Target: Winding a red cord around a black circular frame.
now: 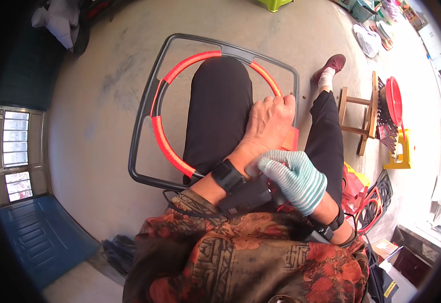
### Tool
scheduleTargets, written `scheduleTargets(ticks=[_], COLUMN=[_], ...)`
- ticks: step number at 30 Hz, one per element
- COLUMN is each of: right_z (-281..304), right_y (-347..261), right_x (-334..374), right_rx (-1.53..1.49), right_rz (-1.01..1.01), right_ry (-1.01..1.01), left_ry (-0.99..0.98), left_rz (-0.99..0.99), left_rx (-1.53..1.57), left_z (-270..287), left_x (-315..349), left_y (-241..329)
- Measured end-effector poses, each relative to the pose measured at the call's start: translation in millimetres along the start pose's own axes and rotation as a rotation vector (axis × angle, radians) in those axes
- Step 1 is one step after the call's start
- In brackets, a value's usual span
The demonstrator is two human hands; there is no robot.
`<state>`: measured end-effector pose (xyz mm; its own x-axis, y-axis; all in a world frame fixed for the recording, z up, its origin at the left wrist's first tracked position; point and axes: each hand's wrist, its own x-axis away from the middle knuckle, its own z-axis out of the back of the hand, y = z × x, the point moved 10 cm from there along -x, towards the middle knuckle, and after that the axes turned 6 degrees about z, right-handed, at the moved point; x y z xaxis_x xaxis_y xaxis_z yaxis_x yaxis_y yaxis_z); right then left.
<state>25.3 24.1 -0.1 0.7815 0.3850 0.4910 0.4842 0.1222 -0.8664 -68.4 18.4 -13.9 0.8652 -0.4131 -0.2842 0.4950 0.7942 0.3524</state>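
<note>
A black rounded-square frame [143, 108] with an inner ring sits around my bent knee. Glossy orange-red cord [166, 143] is wound over several stretches of that ring. Bare and wearing a black wrist strap, my left hand [271, 120] is closed on the ring's right side. Just below its fingers, a flat orange-red piece [291, 138] shows in part. My right hand [296, 181], in a white and teal striped glove, is closed close by my left wrist. Whatever its fingers pinch, if anything, is hidden. A black device [246, 197] lies below my left wrist.
My other leg stretches right, ending in a dark red shoe [335, 62]. Beyond it stand a wooden stool [367, 113], a red plastic basket [394, 101] and a yellow stool [405, 149]. Bags and cables [377, 199] lie at my right. A blue door panel [43, 237] is at left.
</note>
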Motion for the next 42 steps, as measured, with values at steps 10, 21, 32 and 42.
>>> scheduleTargets(ticks=[10, 21, 32, 42], right_z=[-15, 4, 7, 108], right_y=[-38, -24, -20, -6], right_x=[-4, -10, 12, 16], right_rx=[0.420, 0.385, 0.399, -0.323], right_rz=[0.485, 0.380, 0.523, 0.308], right_ry=[-0.101, -0.002, 0.167, 0.661], left_ry=[-0.172, -0.187, -0.263, -0.286], left_rz=[0.147, 0.157, 0.209, 0.806], left_rx=[-0.212, -0.235, -0.421, 1.479], left_z=[-25, -37, -57, -17], left_x=[3, 8, 21, 0], left_y=[3, 8, 12, -46])
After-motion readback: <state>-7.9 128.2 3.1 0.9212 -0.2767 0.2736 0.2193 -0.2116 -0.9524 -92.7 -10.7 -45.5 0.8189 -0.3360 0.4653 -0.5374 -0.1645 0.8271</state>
